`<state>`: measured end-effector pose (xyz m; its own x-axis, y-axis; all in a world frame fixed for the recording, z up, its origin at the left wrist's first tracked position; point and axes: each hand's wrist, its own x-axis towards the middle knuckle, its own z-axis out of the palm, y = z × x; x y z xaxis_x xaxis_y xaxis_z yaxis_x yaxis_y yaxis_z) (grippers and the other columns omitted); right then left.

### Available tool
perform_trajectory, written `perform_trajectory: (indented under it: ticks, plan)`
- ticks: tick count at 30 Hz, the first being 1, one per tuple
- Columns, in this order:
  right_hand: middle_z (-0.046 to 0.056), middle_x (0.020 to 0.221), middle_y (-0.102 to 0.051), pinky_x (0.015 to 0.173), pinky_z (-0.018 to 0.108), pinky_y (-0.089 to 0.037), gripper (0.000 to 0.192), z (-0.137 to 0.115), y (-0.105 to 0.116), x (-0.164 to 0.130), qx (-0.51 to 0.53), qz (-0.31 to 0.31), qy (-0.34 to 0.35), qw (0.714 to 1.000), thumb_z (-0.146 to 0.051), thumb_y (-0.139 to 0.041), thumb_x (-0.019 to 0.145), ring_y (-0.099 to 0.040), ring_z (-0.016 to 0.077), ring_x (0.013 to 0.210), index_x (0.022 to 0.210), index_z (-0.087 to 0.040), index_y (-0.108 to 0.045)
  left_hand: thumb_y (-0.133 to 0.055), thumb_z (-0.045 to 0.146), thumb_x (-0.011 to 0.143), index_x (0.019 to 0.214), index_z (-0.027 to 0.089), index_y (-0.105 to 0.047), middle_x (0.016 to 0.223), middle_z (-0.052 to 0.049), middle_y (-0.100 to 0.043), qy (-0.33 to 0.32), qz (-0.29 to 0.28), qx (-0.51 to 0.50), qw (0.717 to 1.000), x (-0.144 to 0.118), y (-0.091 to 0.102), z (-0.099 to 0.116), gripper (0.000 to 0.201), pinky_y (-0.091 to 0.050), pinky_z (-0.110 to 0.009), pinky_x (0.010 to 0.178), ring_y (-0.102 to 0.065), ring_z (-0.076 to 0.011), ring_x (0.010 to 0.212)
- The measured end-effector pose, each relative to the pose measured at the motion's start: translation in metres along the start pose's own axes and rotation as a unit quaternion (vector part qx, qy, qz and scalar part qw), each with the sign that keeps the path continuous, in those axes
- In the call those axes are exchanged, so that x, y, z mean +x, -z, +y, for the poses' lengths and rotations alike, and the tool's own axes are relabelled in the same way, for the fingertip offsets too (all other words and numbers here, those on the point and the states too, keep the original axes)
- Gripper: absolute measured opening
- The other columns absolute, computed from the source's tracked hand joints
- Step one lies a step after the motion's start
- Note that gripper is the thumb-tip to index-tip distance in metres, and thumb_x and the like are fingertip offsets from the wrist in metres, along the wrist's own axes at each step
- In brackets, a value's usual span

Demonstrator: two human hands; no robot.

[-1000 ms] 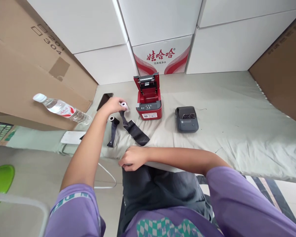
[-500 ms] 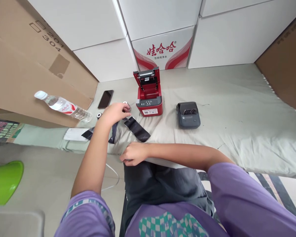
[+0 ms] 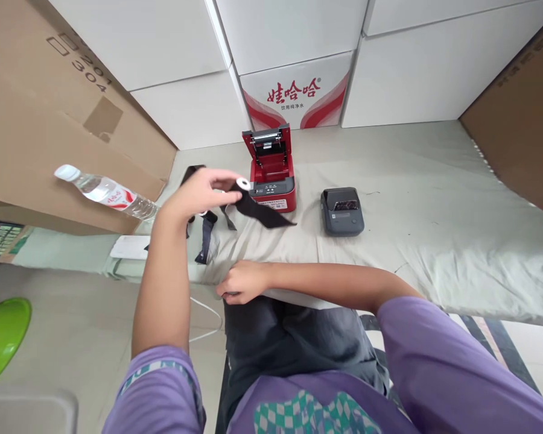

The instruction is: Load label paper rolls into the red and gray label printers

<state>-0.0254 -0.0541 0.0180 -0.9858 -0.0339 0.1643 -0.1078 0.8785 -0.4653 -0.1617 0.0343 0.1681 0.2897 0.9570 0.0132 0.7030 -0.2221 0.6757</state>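
Note:
My left hand (image 3: 203,191) holds a small roll of black strip (image 3: 260,212) with a white core between thumb and fingers. The roll's loose end hangs to the right, in front of the red label printer (image 3: 274,172), whose lid stands up. Below, at the near edge of the cloth-covered surface, my right hand (image 3: 244,281) is curled closed; whatever it may hold is hidden. Other black strips (image 3: 206,238) lie under and beside my left wrist, partly covered by it. A dark grey portable printer (image 3: 342,212) sits to the right.
A water bottle (image 3: 108,191) leans at the left by a large cardboard box (image 3: 72,120). Part of a black phone (image 3: 190,173) shows behind my left hand. A white flat object (image 3: 130,247) lies near the front edge. White boxes (image 3: 294,96) line the back.
My left hand has lifted the roll of black strip off the cloth and moved it slightly right, towards the red printer. My right hand has stayed in place.

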Motion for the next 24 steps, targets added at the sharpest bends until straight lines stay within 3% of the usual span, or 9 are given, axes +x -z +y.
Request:
perform_trajectory:
  ticks: [2, 4, 8, 11, 17, 24]
  plan:
    - [0.007, 0.093, -0.079, 0.059, 0.032, -0.022, 0.021, 0.0, 0.0, 0.0, 0.0, -0.003, -0.005, 1.0, -0.027, -0.048, 0.098, -0.059, 0.0175, 0.073, 0.095, -0.02, -0.068, -0.073, 0.039, 0.078, 0.117, 0.02, -0.079, 0.108, -0.006, -0.079, -0.028, 0.062, -0.067, 0.995, 0.015, 0.003, 0.006, 0.043, -0.06, -0.036, 0.089, -0.073, -0.0259, 0.101]
    - [0.008, 0.095, -0.079, 0.059, 0.032, -0.022, 0.022, 0.0, 0.001, 0.0, 0.001, -0.006, -0.007, 1.0, -0.027, -0.047, 0.099, -0.06, 0.0175, 0.073, 0.096, -0.02, -0.067, -0.067, 0.036, 0.083, 0.12, 0.019, -0.076, 0.11, -0.006, -0.077, -0.04, 0.08, -0.098, 0.991, 0.036, -0.003, 0.006, 0.042, -0.061, -0.038, 0.091, -0.072, -0.0253, 0.103]
    - [0.009, 0.098, -0.079, 0.061, 0.033, -0.024, 0.024, -0.002, 0.003, 0.001, 0.003, -0.011, -0.003, 1.0, -0.027, -0.045, 0.1, -0.062, 0.018, 0.077, 0.098, -0.018, -0.067, -0.064, 0.031, 0.087, 0.118, 0.017, -0.074, 0.11, -0.007, -0.076, -0.039, 0.027, -0.082, 0.996, 0.079, -0.027, -0.003, 0.036, -0.06, -0.04, 0.096, -0.071, -0.0246, 0.104]
    - [0.009, 0.098, -0.079, 0.061, 0.033, -0.024, 0.025, -0.002, 0.003, 0.001, 0.004, -0.015, -0.005, 1.0, -0.028, -0.044, 0.1, -0.063, 0.0187, 0.078, 0.099, -0.018, -0.067, -0.069, 0.026, 0.083, 0.114, 0.017, -0.072, 0.113, -0.008, -0.076, -0.043, 0.009, -0.029, 0.999, 0.095, -0.04, -0.008, 0.033, -0.057, -0.041, 0.101, -0.071, -0.0254, 0.106]
    - [0.008, 0.098, -0.079, 0.061, 0.033, -0.025, 0.021, 0.0, 0.002, 0.002, 0.014, -0.008, 0.003, 1.0, -0.025, -0.046, 0.099, -0.062, 0.0187, 0.078, 0.093, -0.019, -0.065, -0.073, 0.023, 0.074, 0.107, 0.017, -0.068, 0.112, -0.009, -0.077, -0.042, -0.016, -0.062, 0.997, 0.097, -0.049, -0.009, 0.033, -0.058, -0.041, 0.098, -0.072, -0.0269, 0.106]
    - [0.008, 0.096, -0.078, 0.061, 0.033, -0.026, 0.018, 0.0, 0.004, 0.002, 0.023, -0.009, 0.002, 1.0, -0.025, -0.045, 0.098, -0.062, 0.0189, 0.079, 0.089, -0.02, -0.061, -0.078, 0.035, 0.074, 0.109, 0.02, -0.067, 0.136, -0.013, -0.071, -0.132, 0.068, -0.185, 0.971, 0.08, -0.052, -0.017, 0.039, -0.055, -0.038, 0.107, -0.066, -0.0283, 0.13]
